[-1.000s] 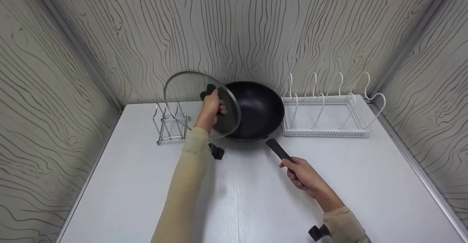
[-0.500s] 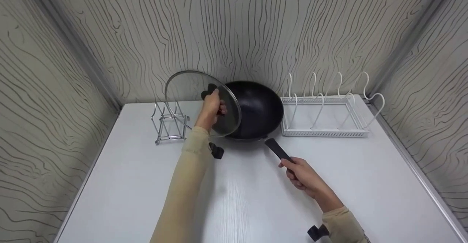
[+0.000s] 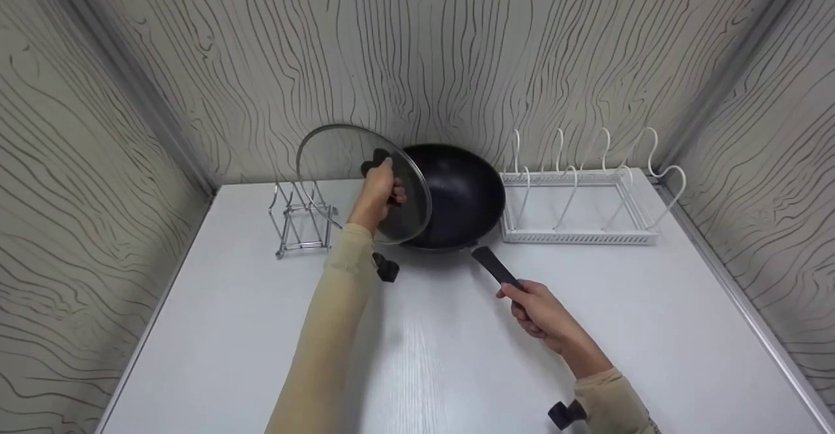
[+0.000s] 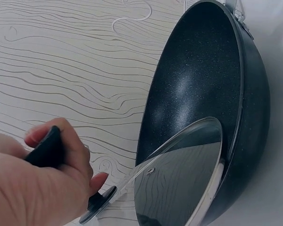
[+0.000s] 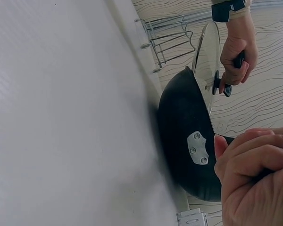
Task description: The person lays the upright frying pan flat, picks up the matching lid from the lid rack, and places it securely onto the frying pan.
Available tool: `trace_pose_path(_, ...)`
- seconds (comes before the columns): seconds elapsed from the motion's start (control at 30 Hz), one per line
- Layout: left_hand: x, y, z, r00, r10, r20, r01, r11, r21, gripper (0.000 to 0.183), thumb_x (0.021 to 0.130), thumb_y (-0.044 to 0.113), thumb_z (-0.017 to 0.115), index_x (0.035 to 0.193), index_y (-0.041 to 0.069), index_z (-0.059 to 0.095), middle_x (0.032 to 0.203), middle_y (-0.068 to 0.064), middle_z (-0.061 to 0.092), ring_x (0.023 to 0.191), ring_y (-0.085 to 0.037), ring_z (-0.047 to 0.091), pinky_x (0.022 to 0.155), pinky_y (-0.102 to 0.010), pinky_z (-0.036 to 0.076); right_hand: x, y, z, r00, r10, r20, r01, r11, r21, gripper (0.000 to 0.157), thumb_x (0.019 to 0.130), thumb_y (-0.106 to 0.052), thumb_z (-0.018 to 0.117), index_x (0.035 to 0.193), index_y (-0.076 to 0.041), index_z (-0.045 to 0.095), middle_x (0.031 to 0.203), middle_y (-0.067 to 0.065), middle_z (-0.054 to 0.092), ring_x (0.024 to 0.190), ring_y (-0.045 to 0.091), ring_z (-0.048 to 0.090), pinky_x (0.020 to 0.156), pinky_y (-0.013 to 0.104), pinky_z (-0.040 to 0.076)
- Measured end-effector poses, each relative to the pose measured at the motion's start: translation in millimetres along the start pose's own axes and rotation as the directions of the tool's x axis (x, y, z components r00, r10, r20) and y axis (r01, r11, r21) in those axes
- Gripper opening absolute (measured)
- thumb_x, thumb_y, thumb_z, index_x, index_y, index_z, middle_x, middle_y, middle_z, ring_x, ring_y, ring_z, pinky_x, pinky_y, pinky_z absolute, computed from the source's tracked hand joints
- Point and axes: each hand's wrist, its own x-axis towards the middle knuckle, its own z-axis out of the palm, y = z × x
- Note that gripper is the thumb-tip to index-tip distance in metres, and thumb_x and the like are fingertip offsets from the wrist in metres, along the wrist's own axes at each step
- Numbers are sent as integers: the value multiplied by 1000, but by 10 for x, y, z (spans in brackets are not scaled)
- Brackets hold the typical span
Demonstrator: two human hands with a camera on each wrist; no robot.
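Observation:
My left hand (image 3: 378,189) grips the black knob of a round glass lid (image 3: 336,150) with a metal rim. The lid is tilted, its right part overlapping the left side of a dark wok (image 3: 460,196) in the head view. In the left wrist view the lid's edge (image 4: 217,174) lies inside the wok's rim (image 4: 240,84). My right hand (image 3: 538,313) holds the wok's black handle (image 3: 496,266), thumb along its top. The right wrist view shows the wok's outer side (image 5: 184,117) and a riveted metal bracket (image 5: 197,148); the fingers there hide the handle.
Left of the wok stands a small chrome wire rack (image 3: 306,228), partly behind the lid. A white rack (image 3: 580,238) with upright curved dividers is close on the wok's right. Behind them rises a wood-patterned wall (image 3: 430,55); all stand on a white table (image 3: 417,356).
Almost nothing differs. The lid and my left hand have shifted very slightly to the right, while the wok and my right hand look unchanged.

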Motion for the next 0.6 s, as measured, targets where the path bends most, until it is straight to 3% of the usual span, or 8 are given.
trace_pose_path(0.2, 8, -3, 5, 1000, -1, 4, 1, 1000, 9, 30, 114, 36, 31, 106, 8, 39, 75, 1, 40, 56, -8, 38, 51, -21, 36, -8, -2, -8, 1000, -7, 7, 7, 1000, -1, 35, 109, -29, 54, 116, 5, 60, 59, -8, 39, 44, 2, 29, 41, 17, 24)
trace_pose_path(0.4, 6, -6, 18, 1000, -1, 16, 0, 1000, 29, 35, 114, 36, 32, 96, 7, 41, 73, 1, 39, 56, -9, 39, 51, -22, 36, -16, -10, -25, 1000, -15, 6, 15, 1000, 0, 36, 108, -30, 55, 116, 4, 61, 60, -8, 39, 44, 2, 29, 41, 17, 24)
trace_pose_path(0.6, 4, -21, 43, 1000, -6, 30, 4, 999, 51, 35, 114, 36, 32, 97, 7, 41, 72, 2, 40, 56, -9, 39, 51, -22, 36, -13, 4, -63, 999, -11, 39, 11, 1000, 18, 36, 109, -30, 55, 118, 5, 60, 60, -8, 39, 43, 1, 29, 41, 17, 24)
